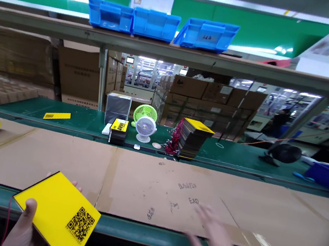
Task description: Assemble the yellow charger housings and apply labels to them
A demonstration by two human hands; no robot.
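Gripping yellow panel (54,213), left hand (22,230); right hand (216,242) spread

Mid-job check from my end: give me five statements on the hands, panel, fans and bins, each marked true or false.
1. The left hand holds a yellow panel. True.
2. The panel's QR code faces away from the camera. False: it faces the camera.
3. The white fan stands in front of the green fan. True.
4. The right hand grips the white fan. False: it is open, nothing visible in it.
5. The blue bins sit on the cardboard. False: they are on the shelf above.
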